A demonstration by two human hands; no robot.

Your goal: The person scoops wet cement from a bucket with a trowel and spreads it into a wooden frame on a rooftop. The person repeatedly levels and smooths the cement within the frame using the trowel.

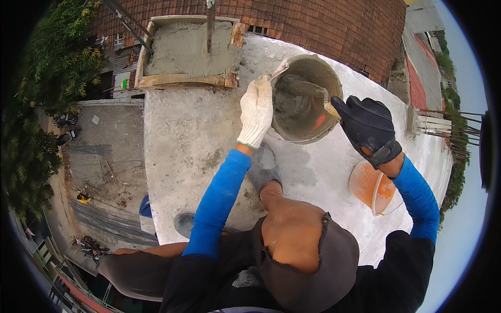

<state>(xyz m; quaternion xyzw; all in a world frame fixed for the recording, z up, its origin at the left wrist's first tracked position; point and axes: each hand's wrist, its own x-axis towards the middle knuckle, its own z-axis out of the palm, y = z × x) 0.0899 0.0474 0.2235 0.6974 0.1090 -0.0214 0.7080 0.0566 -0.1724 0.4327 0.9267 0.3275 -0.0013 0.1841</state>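
My left hand [255,109], in a white knit glove, grips the upper left rim of a cement-coated bucket [278,128]. My right hand [365,128], in a black glove, is closed on the wooden handle [330,109] of a trowel [302,89], whose blade is down inside the bucket among grey mortar. Behind the bucket at upper left is a wooden formwork box [182,81] holding wet grey concrete [182,52], with steel bars standing up from it. An orange bucket [371,188] stands at my right, below my right hand.
I am on a raised concrete surface [182,130]. Its left edge drops to a yard [102,156] with lying bars, parked motorbikes and a person [83,198] in yellow. Tiled roofs [334,26] lie beyond the far edge. Protruding rebar [459,130] is at right.
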